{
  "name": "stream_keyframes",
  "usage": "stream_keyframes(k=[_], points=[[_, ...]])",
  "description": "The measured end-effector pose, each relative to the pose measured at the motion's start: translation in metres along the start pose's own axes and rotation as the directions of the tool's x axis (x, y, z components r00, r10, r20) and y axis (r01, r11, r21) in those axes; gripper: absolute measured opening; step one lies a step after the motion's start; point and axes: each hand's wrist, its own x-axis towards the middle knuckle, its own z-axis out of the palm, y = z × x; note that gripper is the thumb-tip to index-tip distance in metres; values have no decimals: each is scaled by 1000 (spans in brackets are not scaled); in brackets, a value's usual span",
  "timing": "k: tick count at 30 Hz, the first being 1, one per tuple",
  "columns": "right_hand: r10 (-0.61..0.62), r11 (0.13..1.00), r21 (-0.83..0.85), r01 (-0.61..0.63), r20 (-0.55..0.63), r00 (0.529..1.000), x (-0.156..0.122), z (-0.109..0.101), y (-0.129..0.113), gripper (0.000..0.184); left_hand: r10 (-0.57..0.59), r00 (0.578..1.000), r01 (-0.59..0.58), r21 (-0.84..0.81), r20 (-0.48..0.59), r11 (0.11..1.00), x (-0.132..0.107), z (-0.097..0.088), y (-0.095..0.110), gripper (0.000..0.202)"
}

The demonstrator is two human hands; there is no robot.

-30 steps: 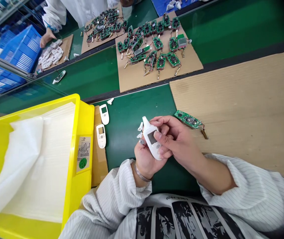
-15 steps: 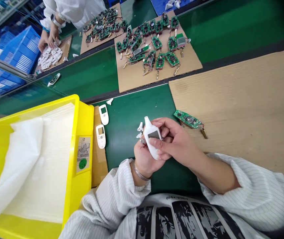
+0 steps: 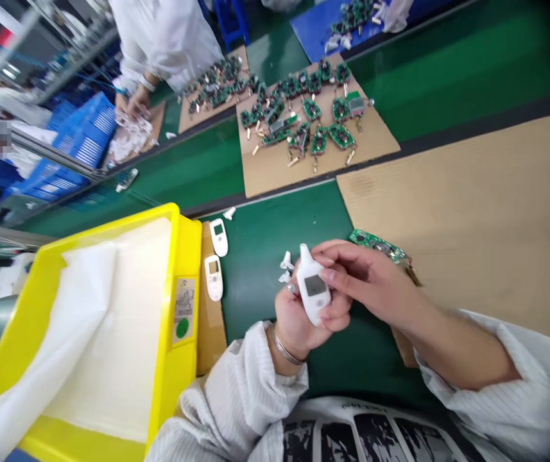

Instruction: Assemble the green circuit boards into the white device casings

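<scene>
A white ear thermometer (image 3: pixel 317 303) with a grey screen and a narrow tip pointing away from me lies in my left hand (image 3: pixel 298 321), whose fingers wrap round it. My right hand (image 3: pixel 371 276) pinches its right edge near the screen with thumb and fingers. Just left of the thermometer, small white plastic pieces (image 3: pixel 286 260) lie on the green table (image 3: pixel 255 282). Partly behind my right hand is a green circuit board (image 3: pixel 375 242) with a brass-coloured probe, on the cardboard sheet (image 3: pixel 486 224).
At left stands a yellow bin (image 3: pixel 178 366) lined with white sheeting (image 3: pixel 86 295). Two white shells (image 3: pixel 214 278) lie beside it. Beyond the table edge, a cardboard sheet (image 3: pixel 284 176) bears several circuit boards (image 3: pixel 320 138). A co-worker's hands (image 3: pixel 135 102) are over white parts at the far left.
My right thumb has moved off the lower screen to the thermometer's right edge, uncovering the button. The whole view has shifted, so the surroundings appear lower and farther right.
</scene>
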Motion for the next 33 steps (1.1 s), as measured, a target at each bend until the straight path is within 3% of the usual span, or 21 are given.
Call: stream_keyframes(k=[4,6,9,12,14,19,22,25,27,29,33], points=[[-90,986,-144,80,-64,994,-2,8,11,23,-3,995,7,36,-97,999,3,-3,-2,17],[-115,975,-201,97,-80,990,-1,11,20,26,48,996,-42,77,-79,996,8,-8,-1,20],[-251,952,-225,209,-175,952,3,10,34,28,189,982,-180,223,-20,958,13,-14,2,27],[-252,961,-174,217,-219,943,7,6,47,25,371,929,-343,400,8,850,9,-20,6,36],[-241,966,-152,209,-240,940,9,3,56,27,434,901,-372,468,-27,802,0,-24,9,41],[-214,968,-175,179,-206,955,13,2,77,29,518,833,-389,460,-193,798,-29,-30,16,51],[-247,959,-186,214,-182,952,13,5,79,29,556,750,-390,438,-359,810,-33,-24,28,44],[-291,946,-203,255,-176,940,13,8,72,26,637,645,-376,550,-422,746,-18,-11,55,34],[-326,933,-220,286,-179,928,12,9,65,23,704,591,-382,633,-393,674,3,-1,84,29],[-372,916,-225,333,-161,914,12,11,56,18,782,512,-364,734,-356,573,30,6,120,28],[-413,895,-249,371,-146,899,10,13,40,13,869,386,-158,905,-311,394,85,14,191,27]])
